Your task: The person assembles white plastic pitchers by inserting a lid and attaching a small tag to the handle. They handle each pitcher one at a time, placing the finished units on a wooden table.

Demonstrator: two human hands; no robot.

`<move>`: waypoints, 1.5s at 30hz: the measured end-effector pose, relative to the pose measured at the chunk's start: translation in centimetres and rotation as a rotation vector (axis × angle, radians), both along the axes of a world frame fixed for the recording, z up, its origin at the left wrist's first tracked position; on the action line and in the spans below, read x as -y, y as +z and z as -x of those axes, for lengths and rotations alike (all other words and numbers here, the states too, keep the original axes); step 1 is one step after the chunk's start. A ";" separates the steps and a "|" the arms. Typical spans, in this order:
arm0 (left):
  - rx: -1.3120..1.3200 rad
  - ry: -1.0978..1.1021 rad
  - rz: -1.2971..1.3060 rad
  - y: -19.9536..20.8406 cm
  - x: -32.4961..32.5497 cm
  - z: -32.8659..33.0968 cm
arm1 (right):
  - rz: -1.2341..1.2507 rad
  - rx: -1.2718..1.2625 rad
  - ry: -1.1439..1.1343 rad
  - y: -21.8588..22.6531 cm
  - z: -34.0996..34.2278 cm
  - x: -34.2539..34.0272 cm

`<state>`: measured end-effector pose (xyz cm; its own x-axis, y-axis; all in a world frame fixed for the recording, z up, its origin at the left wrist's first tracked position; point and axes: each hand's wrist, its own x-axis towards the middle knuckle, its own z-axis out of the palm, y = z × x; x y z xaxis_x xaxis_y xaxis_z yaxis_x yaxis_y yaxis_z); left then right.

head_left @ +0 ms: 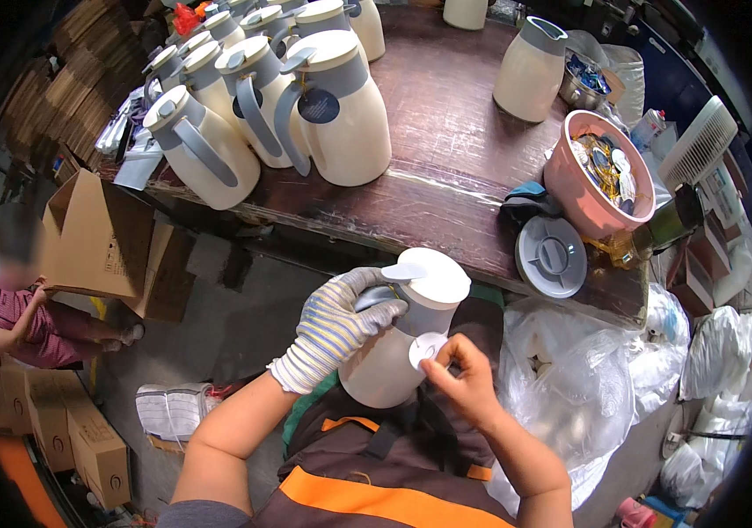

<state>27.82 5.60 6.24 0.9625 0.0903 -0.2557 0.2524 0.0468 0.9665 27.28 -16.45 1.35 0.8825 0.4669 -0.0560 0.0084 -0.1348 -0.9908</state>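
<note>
A cream thermos jug (379, 370) with a grey collar and a cream lid stands tilted at my lap. My left hand (334, 324), in a striped knit glove, is closed round the jug's grey handle, its thumb near the collar. In my bare right hand (468, 380), thumb and forefinger pinch a small round white tag (427, 347) close against the jug's side. Part of the handle is hidden behind the gloved fingers. Several similar jugs (350, 132) are grouped at the table's left, some with dark round tags hanging from their handles.
On the brown table (446, 158), a lidless jug (530, 75) stands farther back. A pink basin (587, 189) of tags and a grey lid (552, 255) lie at the right edge. Clear plastic bags (561, 378) bulge below. A person (37, 321) handles a cardboard box (99, 238) at left.
</note>
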 end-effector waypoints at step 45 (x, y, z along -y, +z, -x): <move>0.815 0.744 -1.225 5.9 -13.5 -12.7 | 0.681 0.843 -0.430 13.3 -28.8 -2.5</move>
<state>40.53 19.08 12.15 0.4548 0.3197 0.8312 -0.0364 -0.9259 0.3761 56.04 -13.97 14.64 0.8378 0.2196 0.4999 0.4541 -0.7888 -0.4144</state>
